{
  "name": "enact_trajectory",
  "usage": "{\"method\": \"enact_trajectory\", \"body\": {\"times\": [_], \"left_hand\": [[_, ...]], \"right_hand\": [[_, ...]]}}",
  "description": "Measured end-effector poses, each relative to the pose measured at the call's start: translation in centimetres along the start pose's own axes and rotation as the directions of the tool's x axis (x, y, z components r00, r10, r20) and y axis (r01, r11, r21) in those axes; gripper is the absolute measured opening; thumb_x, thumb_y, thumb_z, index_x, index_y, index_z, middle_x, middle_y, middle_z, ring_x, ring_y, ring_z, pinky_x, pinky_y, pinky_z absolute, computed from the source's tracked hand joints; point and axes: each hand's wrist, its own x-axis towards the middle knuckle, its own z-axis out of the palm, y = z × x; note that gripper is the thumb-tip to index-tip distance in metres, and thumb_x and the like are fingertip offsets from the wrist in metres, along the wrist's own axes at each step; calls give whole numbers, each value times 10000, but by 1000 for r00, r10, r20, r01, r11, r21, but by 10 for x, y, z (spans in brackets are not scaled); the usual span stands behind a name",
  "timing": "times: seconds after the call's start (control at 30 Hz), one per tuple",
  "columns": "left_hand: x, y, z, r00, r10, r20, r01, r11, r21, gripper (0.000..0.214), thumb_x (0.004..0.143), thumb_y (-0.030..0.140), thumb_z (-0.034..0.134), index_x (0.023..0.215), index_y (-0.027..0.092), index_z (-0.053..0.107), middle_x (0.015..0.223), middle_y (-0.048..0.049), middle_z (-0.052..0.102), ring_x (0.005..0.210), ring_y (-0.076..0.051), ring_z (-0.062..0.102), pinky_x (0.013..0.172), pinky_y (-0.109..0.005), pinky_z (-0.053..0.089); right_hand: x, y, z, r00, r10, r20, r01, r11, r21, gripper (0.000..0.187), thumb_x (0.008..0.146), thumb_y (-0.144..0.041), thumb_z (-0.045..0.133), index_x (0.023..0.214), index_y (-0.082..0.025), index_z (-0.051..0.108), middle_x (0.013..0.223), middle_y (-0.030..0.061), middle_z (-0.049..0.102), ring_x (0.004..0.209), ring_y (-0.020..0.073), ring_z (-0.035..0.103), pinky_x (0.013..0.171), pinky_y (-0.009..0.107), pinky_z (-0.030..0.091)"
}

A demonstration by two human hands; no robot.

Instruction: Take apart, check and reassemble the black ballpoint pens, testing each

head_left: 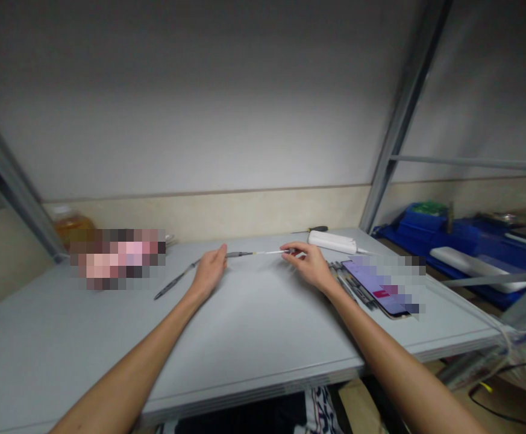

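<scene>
My left hand [210,272] is closed around a slim grey pen barrel [240,255], whose narrow end points right. In the fingertips of my right hand [311,265] is a thin whitish rod, which looks like a pen refill [274,252], with a darker part at the fingers. Rod and barrel lie almost in line above the desk; whether their tips touch I cannot tell. Left of my left hand, a dark grey pen [172,285] lies slantwise on the desk, its upper end close to that hand. Several more grey pens [353,288] lie beside my right forearm.
A phone [366,280] with a lit, partly blurred-out screen lies at right. Behind it are a white power strip [332,242] and a screwdriver [319,229]. A pixelated pink item [127,259] and a bottle of amber liquid [70,229] stand back left. Metal posts [402,120] frame the desk [253,331].
</scene>
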Motion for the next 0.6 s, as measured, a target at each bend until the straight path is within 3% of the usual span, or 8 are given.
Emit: {"method": "enact_trajectory", "body": {"times": [0.4, 0.6], "left_hand": [[-4, 3, 3, 1000, 0, 29, 2, 998, -70, 505, 773, 594, 375, 461, 199, 343, 412, 57, 303, 401, -90, 264, 441, -237, 198], [-11, 10, 8, 993, 20, 118, -15, 999, -47, 505, 787, 585, 349, 459, 201, 333, 418, 61, 283, 406, -87, 255, 445, -235, 190]], "right_hand": [[-2, -1, 1, 1000, -9, 14, 10, 999, -33, 181, 722, -263, 609, 853, -175, 699, 821, 55, 692, 693, 159, 583, 630, 266, 442], [-6, -5, 10, 997, -16, 80, 19, 999, -28, 204, 734, -296, 619, 881, -184, 704, 812, 50, 699, 665, 149, 585, 608, 253, 438]]}}
